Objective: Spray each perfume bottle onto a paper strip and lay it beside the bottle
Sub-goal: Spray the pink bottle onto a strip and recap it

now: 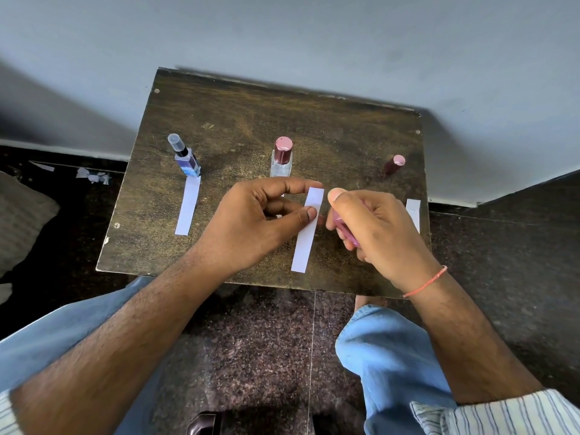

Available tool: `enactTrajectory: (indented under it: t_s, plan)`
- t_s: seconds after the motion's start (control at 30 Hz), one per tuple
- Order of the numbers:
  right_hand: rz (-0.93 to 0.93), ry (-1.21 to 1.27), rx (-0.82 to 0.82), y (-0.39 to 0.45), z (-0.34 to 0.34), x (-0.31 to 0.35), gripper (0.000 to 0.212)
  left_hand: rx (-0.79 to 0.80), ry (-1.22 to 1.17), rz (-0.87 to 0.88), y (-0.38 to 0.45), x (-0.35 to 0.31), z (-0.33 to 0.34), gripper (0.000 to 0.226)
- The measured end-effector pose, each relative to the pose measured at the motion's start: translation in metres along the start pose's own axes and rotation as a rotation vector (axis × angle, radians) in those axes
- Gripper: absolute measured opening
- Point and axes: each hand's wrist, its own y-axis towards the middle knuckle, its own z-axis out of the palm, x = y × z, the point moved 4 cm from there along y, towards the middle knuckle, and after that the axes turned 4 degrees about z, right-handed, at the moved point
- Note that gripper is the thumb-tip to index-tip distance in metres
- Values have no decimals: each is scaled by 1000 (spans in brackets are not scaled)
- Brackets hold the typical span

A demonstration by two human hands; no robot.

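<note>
Your left hand (263, 215) pinches a paper strip (307, 229) between thumb and forefinger near its upper third, so the grip is closed on the paper. The strip's long axis runs away from you and slightly to the right, its top end raised toward the wall, its lower end hanging over the near part of the surface (251, 114).

Your right hand (373, 227) is curled around a small pink perfume bottle (343, 230), with the thumb up on top as if on the spray head; most of the bottle is hidden in your palm, so which way the nozzle faces cannot be made out. The bottle sits just to the right of the strip, near its upper half, almost touching it. That is what the spray turns on: the paper lies directly left of the bottle, so the nozzle needs to face left.

On the surface, the blue bottle (185, 158) at far left has a strip (187, 207) lying in front of it, touching its base. The clear bottle with a maroon cap (282, 157) stands in the middle, behind your left hand. A dark maroon cap (394, 164) stands at right, with another strip (413, 213) partly hidden behind your right hand.
</note>
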Motion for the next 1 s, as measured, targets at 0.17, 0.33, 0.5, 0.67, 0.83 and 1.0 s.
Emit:
enactTrajectory:
  t_s: [0.17,0.33,0.5,0.67,0.83,1.0]
  plan:
    - [-17,-24,-30,1,-1,0,55,-3,-1,7,0,-2,1,33]
    - [5,64,-28,0,-2,1,52,1,6,11,-1,-2,1,33]
    - [47,202,8,3,-1,-2,65,-2,6,7,0,0,0,33]
    - [85,278,-26,6,-5,-10,36,7,0,15,0,0,-1,35]
    - [100,290,2,5,-2,-6,8,26,-5,19,0,-1,1,36]
    - [115,294,-18,9,-2,-10,4,70,11,-29,-1,4,2,40]
